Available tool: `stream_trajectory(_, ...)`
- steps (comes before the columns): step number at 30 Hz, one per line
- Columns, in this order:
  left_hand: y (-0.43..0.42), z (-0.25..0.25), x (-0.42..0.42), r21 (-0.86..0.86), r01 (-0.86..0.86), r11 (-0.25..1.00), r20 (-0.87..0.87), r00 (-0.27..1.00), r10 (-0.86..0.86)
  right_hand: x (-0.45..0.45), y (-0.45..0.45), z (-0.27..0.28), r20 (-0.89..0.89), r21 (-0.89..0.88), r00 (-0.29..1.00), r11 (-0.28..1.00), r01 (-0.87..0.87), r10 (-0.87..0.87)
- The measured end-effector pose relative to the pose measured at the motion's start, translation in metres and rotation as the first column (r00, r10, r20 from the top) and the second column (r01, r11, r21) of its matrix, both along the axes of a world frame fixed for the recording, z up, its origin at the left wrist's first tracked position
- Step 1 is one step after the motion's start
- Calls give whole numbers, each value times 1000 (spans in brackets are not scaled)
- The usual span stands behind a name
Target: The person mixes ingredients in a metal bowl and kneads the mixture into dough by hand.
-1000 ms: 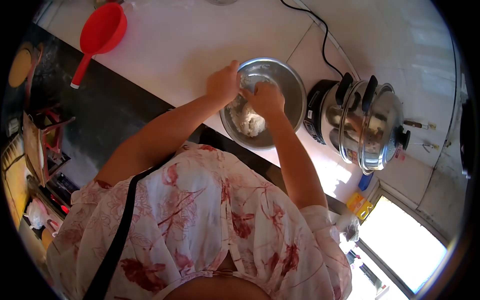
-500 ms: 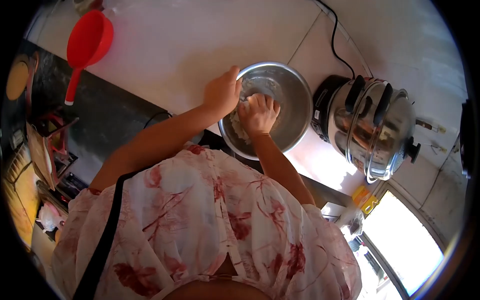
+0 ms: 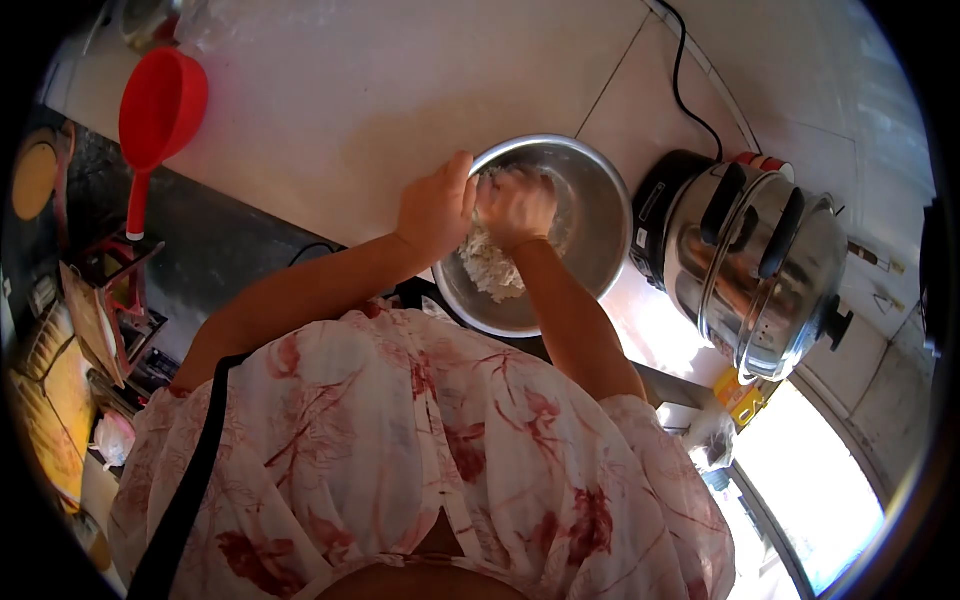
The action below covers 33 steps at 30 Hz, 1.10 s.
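Observation:
A steel mixing bowl (image 3: 603, 235) stands at the counter's front edge, close to my body. My left hand (image 3: 437, 210) is closed on its left rim, thumb side up. Inside the bowl, my right hand (image 3: 518, 210) presses near the far left wall; its fingers are smeared by motion. Pale, shaggy dough (image 3: 490, 268) lies along the bowl's left side, below and beside my right hand. Whatever is under the right palm is hidden.
A steel electric steamer (image 3: 750, 255) with black handles stands right of the bowl, its black cord (image 3: 683, 90) running behind. A red ladle-shaped dipper (image 3: 165, 108) lies far left, its handle over the counter edge. Bright light enters at lower right.
My right hand has shifted toward the far side of the bowl, uncovering more dough nearer me. My left hand stays on the rim. The view has shifted slightly.

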<state>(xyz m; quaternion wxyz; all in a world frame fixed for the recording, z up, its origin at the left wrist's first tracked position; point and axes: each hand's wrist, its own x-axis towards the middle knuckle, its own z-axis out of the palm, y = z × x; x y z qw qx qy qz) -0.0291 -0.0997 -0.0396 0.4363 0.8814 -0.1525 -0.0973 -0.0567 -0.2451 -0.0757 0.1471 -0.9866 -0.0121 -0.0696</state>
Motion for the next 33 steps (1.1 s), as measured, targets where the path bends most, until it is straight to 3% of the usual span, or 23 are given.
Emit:
stream_trajectory(2, 0, 1, -1, 12, -7, 1000, 2, 1000, 7, 2, 1, 0, -92, 42, 990, 993, 108, -104)
stream_trajectory(9, -2, -2, -2, 20, -54, 998, 39, 998, 53, 1, 1, 10, 29, 82, 988, 986, 146, -149)
stream_trajectory(11, -3, -1, -2, 25, -73, 997, 61, 996, 71, 2, -3, 4, 323, 171, 944, 985, 16, -71)
stream_trajectory(12, -3, -1, -2, 42, -70, 997, 67, 995, 67, -2, -5, 5, 331, 169, 942, 986, 5, -62)
stream_trajectory(14, -4, -2, -1, 44, -72, 996, 68, 995, 69, -13, -17, 10, -30, 569, 947, 773, 280, -320)
stream_trajectory(15, -5, -1, -1, 48, -70, 996, 55, 996, 67, -16, -21, 19, -25, 563, 946, 777, 280, -322)
stream_trajectory(17, -6, 0, -1, 49, -63, 997, 46, 997, 61, -20, -29, 36, -287, 892, 897, 247, 378, -335)
stream_trajectory(18, -5, 1, -1, 63, -57, 996, 36, 998, 55, -24, -33, 44, -373, 885, 879, 171, 433, -297)
stream_trajectory(19, -5, 1, 0, 59, -61, 996, 37, 998, 59, -24, -33, 49, -371, 885, 880, 176, 432, -296)
stream_trajectory(21, -4, 1, -1, 70, -56, 996, 43, 998, 53, -25, -31, 54, -647, 761, 755, -153, 631, -109)
stream_trajectory(22, -3, 1, -2, 73, -55, 996, 40, 998, 52, -27, -33, 50, -650, 759, 753, -156, 633, -107)
stream_trajectory(24, -4, 1, -1, 81, -60, 995, 53, 997, 56, -26, -38, 42, -679, 733, 731, -3, 680, -66)
stream_trajectory(25, -5, 0, 0, 81, -57, 995, 53, 997, 53, -25, -39, 42, -679, 733, 731, -5, 681, -68)
stream_trajectory(27, -6, -1, 1, 107, -51, 993, 27, 998, 49, -24, -42, 48, -662, 714, 747, 249, 655, -65)
stream_trajectory(28, -6, 0, 1, 104, -52, 993, 28, 998, 50, -26, -47, 46, -660, 714, 748, 251, 653, -66)
stream_trajectory(30, -4, 1, 0, 105, -50, 993, 55, 997, 45, -29, -56, 42, -610, 602, 752, 470, 645, -250)
stream_trajectory(33, -5, 3, 1, 133, -50, 990, 53, 998, 44, -29, -58, 47, -601, 643, 763, 422, 639, -238)
